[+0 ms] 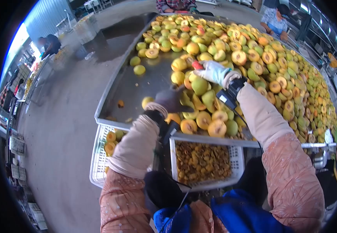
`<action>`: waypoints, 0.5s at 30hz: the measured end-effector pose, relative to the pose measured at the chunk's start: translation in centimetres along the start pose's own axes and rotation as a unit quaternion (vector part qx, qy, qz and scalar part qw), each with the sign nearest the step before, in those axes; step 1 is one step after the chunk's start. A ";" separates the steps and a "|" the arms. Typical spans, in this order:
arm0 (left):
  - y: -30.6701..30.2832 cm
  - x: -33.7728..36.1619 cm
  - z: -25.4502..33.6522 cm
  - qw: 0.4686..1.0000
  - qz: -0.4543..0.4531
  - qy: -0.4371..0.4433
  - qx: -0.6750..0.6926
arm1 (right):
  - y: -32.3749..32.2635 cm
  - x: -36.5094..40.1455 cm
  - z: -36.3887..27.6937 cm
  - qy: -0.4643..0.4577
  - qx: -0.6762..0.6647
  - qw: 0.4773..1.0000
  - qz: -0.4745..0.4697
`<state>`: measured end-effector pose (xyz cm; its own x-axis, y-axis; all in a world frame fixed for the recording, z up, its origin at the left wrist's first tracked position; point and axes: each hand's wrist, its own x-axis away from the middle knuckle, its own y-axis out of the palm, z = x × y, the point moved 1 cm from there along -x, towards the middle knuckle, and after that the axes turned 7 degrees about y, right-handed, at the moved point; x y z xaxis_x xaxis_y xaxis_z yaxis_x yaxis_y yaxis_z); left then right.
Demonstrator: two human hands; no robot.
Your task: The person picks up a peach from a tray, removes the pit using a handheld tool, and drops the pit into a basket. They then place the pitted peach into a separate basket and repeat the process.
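Observation:
My left hand point(171, 99), in a dark glove, reaches over the metal table point(114, 93) with thumb and fingers apart, beside a loose heap of yellow-green peaches point(200, 86). No fruit shows in its grasp. My right hand point(213, 72), in a pale glove, is closed around a small red-handled tool point(197, 65) above the heap; the working end cannot be made out. Just in front of me lie several halved peaches point(217, 128), some with their cut faces and brown centres upward.
Below the table edge stands a white crate point(236, 163) of brown pits or scraps. Another white basket point(97, 165), at left, holds peach halves. A much larger fruit pile point(288, 85) covers the table's right side. Co-workers point(276, 21) stand at the far edge.

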<state>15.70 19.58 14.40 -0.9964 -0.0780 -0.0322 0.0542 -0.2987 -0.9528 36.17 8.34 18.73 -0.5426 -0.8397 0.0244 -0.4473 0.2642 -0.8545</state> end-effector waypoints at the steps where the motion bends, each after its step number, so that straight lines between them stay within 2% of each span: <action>1: 0.7 0.6 -0.2 0.997 0.055 0.048 0.033 | -0.1 0.9 1.4 0.020 -0.013 1.000 0.009; 3: 0.2 2.0 -0.6 0.980 0.062 0.124 0.143 | -2.1 2.8 3.4 0.063 0.039 0.997 -0.013; 5: -0.2 4.5 -0.1 0.988 0.112 0.065 0.083 | -4.4 6.7 3.1 0.074 -0.056 0.995 0.042; 7: -1.2 7.2 0.6 0.984 0.157 0.059 0.064 | -7.1 10.2 2.5 0.056 -0.030 0.991 0.118; 8: -1.2 8.5 -0.2 0.978 0.174 0.041 0.111 | -8.1 12.0 2.5 0.045 -0.032 0.985 0.162; 9: -0.5 9.9 -0.2 0.970 0.184 0.021 0.160 | -8.9 13.0 3.3 0.028 -0.066 0.988 0.134; 11: -1.8 14.1 3.2 0.940 0.192 -0.099 0.265 | -9.2 18.9 1.5 -0.130 -0.148 0.955 0.219; 13: -2.2 18.8 5.7 0.904 0.210 -0.146 0.342 | -9.2 24.2 2.0 -0.073 -0.159 0.971 0.165; 14: -1.9 21.0 6.0 0.902 0.219 -0.153 0.339 | -8.2 27.4 1.1 -0.034 -0.185 0.967 0.172; 15: -1.7 23.2 6.2 0.899 0.231 -0.159 0.336 | -7.7 29.4 1.8 0.018 -0.145 0.972 0.184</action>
<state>-7.10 12.36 17.20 -0.7946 -0.5775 -0.1875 0.5906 -0.6636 -0.4592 24.94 -19.27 25.04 -0.7258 -0.6474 -0.2328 -0.3972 0.6706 -0.6265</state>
